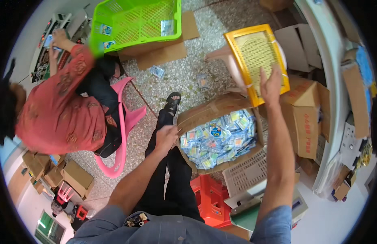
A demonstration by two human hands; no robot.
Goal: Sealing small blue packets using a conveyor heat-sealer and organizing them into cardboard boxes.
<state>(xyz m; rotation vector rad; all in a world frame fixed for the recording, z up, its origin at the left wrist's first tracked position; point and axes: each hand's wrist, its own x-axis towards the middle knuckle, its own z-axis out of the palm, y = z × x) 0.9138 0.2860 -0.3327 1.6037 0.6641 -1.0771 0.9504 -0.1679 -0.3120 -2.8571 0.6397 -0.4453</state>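
My right hand [271, 84] is raised and grips the near edge of a yellow perforated tray [256, 57], held tilted over a pale plastic stool [227, 61]. My left hand [167, 137] hangs with curled fingers by the left rim of an open cardboard box [204, 114]; I cannot tell whether it holds anything. The box is full of several small blue and orange packets [217, 140]. My leg in dark trousers and a sandal [172, 102] stretches out beside the box.
A person in a red patterned top [58, 114] sits on a pink chair [123, 138] at the left, hands on a table. A green basket [137, 22] rests on flattened cardboard. Stacked cartons [306, 118] stand right. A red crate [210, 201] and a white basket [247, 175] lie near me.
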